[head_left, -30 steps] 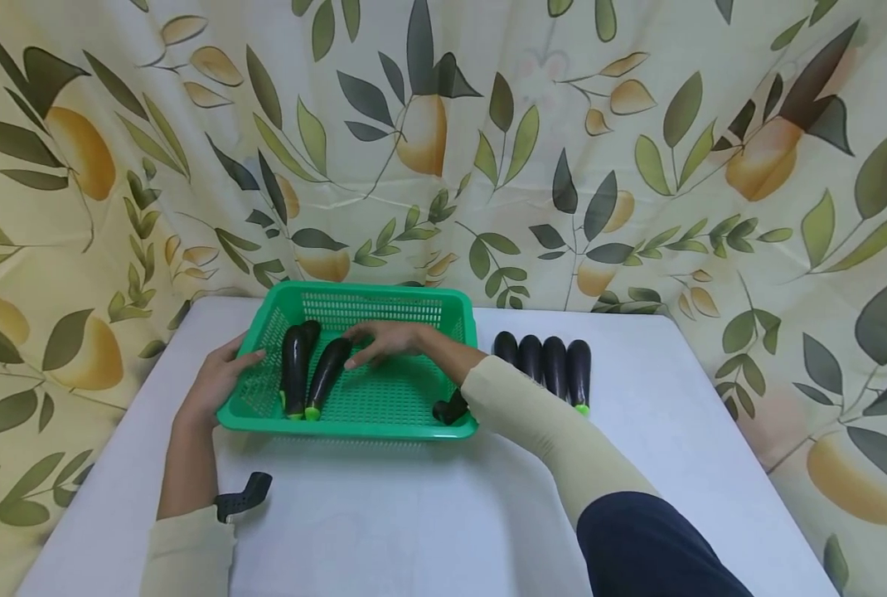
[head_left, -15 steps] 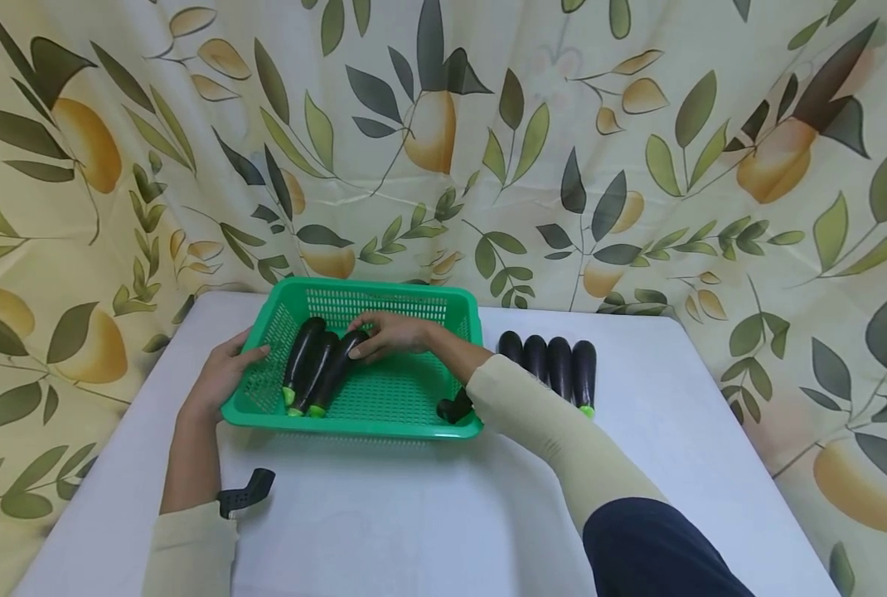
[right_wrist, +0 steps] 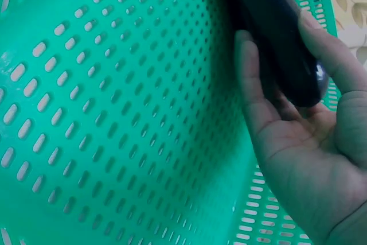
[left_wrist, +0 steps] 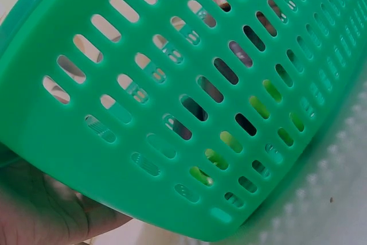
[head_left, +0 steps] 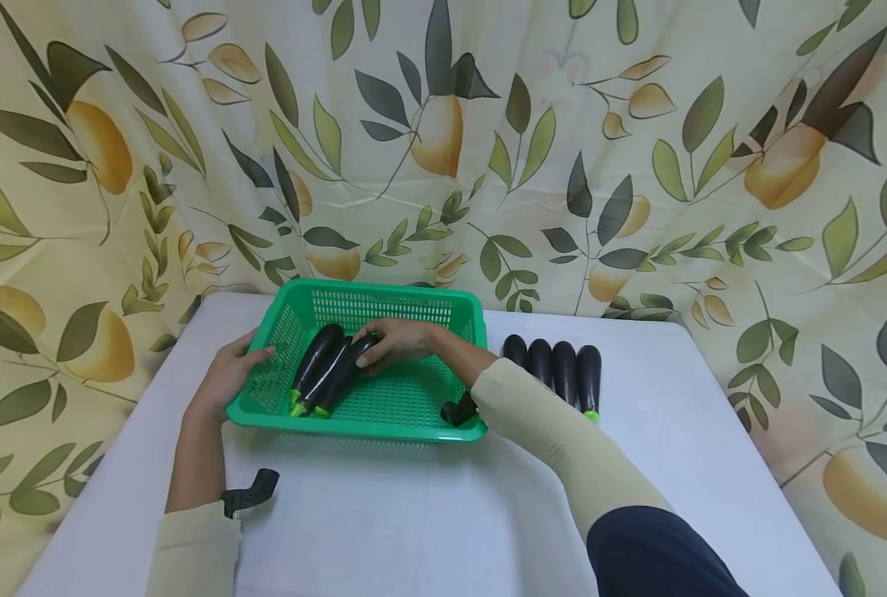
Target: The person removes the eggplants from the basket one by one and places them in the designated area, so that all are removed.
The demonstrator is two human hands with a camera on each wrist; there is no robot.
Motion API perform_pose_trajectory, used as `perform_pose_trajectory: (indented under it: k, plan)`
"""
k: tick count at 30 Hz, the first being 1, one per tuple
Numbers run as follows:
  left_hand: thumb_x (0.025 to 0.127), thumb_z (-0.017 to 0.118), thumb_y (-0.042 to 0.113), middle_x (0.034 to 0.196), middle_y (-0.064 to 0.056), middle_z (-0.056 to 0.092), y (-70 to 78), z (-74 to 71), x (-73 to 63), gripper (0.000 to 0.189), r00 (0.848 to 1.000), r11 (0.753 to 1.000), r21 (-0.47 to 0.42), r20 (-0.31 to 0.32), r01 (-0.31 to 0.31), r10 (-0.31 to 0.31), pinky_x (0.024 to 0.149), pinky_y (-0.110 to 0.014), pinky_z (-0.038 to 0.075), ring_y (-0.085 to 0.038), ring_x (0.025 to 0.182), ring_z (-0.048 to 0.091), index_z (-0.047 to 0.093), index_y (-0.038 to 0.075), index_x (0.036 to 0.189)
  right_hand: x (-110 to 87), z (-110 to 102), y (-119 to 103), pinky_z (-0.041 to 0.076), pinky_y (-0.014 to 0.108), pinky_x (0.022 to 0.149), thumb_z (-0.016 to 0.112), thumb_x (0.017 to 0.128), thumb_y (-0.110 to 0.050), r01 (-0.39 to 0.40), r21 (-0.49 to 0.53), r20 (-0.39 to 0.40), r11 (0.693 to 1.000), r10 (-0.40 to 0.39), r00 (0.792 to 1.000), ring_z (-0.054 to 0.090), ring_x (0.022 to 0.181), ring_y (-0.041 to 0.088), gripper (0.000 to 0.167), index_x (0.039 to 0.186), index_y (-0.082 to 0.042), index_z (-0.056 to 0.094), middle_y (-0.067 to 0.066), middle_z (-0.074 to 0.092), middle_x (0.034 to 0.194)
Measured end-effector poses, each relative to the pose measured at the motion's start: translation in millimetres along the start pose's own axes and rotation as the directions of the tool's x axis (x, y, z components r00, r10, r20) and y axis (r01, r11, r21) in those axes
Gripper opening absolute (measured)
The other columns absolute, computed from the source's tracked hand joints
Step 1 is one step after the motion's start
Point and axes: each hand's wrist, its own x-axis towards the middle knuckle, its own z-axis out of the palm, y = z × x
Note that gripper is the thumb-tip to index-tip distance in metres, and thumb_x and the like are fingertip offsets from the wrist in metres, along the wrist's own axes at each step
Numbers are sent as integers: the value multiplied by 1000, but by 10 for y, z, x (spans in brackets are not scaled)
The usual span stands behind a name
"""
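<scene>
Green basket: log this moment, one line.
left hand: holds green basket; right hand: grips eggplant inside; beside it: two eggplants; on table: four eggplants visible

Cream curtain (head_left: pixel 533 207), leaf/fruit print, bhnd wht tbl (head_left: pixel 384 522).

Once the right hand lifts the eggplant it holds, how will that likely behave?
The eggplant may slip, its skin looking glossy. It's probably stiff: its body shows no sag. Its rounded sides suggest it could roll.

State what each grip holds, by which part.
Right grip: rightmost eggplant inside the green basket, by its rounded, stemless end. Left grip: that basket, by its left rim.
</scene>
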Motion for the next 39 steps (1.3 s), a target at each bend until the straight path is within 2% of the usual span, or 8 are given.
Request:
perform_pose_trajectory:
  k: [5,10,16,20,25,28,34,39]
  plan:
    - [111,51,28,152,-32,45,-2,5,15,65,1000,1000,-2,-2,-19,19,81,-30,59,-18,105,64,26,7,167,-23,-34,-32,47,53,108,58,103,7,72,120,-24,990,-70,997,61,125,37,52,151,4,39,22,51,140]
    - [111,52,28,154,-32,43,-19,18,11,66,1000,1000,-26,2,-10,10,83,-31,59,-22,110,63,24,8,168,-45,-54,-78,39,58,114,53,103,9,138,264,-62,955,-126,990,59,128,43,70,164,1,18,25,50,145]
    - [111,51,28,153,-33,43,-27,11,-9,66,1000,999,-36,4,-4,4,81,-32,60,-18,104,65,22,10,168,-92,-64,-135,41,58,112,48,107,3,211,318,-106,924,-186,977,54,133,47,63,165,-6,27,21,52,145]
    - [111,50,29,151,-33,44,-13,-5,-14,67,1000,1000,-27,7,-7,7,79,-32,60,-14,98,66,22,10,168,-130,-60,-165,40,60,112,49,108,0,204,309,-153,929,-164,975,49,137,47,62,165,-10,27,19,51,144]
    - [111,50,29,152,-34,43,0,2,-10,67,1000,999,-43,14,-13,13,81,-33,60,-14,101,66,21,9,168,-168,-42,-189,42,61,110,56,107,-5,193,321,-254,927,-112,961,55,126,39,59,161,-17,34,19,52,139]
    - [111,51,29,152,-33,43,-13,13,-5,67,1000,999,-39,11,-2,3,81,-32,60,-16,103,65,22,9,168,-200,-29,-202,42,62,109,55,108,-5,189,340,-299,921,-85,950,54,124,38,57,160,-19,39,19,51,139]
    - [111,51,27,152,-32,45,-33,25,-7,66,1000,1000,4,-7,-3,3,80,-29,59,-18,105,62,24,8,168,-334,-5,-247,39,64,111,52,102,4,132,353,-317,926,-14,948,49,136,44,67,162,-22,40,20,44,149]
    - [111,52,28,152,-34,44,-7,5,-7,66,1000,1000,-15,0,-10,10,80,-32,60,-16,101,65,24,9,168,-457,-21,-303,35,63,114,53,103,3,129,333,-318,934,-17,948,44,140,46,71,166,-25,35,21,37,157]
